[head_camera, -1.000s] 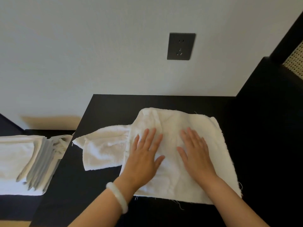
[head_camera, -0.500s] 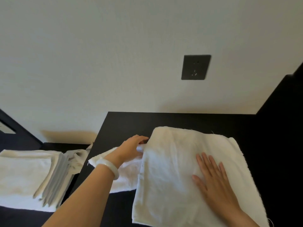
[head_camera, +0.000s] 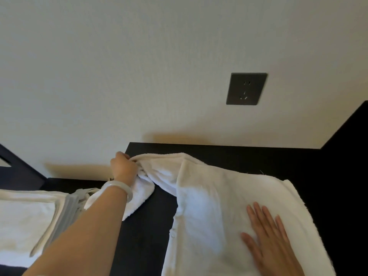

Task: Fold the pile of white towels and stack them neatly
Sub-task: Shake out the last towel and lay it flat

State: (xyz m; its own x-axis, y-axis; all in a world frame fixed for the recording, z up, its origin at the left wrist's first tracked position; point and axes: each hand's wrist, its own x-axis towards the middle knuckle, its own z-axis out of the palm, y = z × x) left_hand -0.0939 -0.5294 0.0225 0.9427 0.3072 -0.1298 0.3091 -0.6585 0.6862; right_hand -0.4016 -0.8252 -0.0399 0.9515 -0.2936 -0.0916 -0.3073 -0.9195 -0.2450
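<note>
— So, where does each of the hands stand on this one?
— The left hand (head_camera: pixel 123 168) has its fingers curled tight round a bunched corner of the fluffy white terry towel (head_camera: pixel 159 172), lifted above the back left corner of the black bench (head_camera: pixel 143 236). The right hand (head_camera: pixel 268 244) lies flat, fingers straight and slightly spread, pressing on the smooth white flat-laid towel (head_camera: pixel 209 206).
— One towel or two?
— Two, I judge. The terry one runs in under the left edge of the flat one, though the overlap itself is hidden.
— Then how should the pull go?
— Low and sideways, leftward, away from the pressing palm. The right hand's weight ought to pin the flat towel so it neither drags nor wrinkles. A slow draw is wiser than a jerk, since the two cloths likely cling to each other.
— And afterwards?
— Shake the freed towel open, lay it square on bare bench, then fold edge to edge. The stack of folded white towels (head_camera: pixel 25 216) sits on the lower dark surface (head_camera: pixel 65 183) to the left, near the hanging end of the terry towel. A careless swing could knock its top layers askew.
— Anything else near?
— Only a dark grey wall socket (head_camera: pixel 246 89) above, well apart, and a pale bangle (head_camera: pixel 117 187) on the left wrist.
</note>
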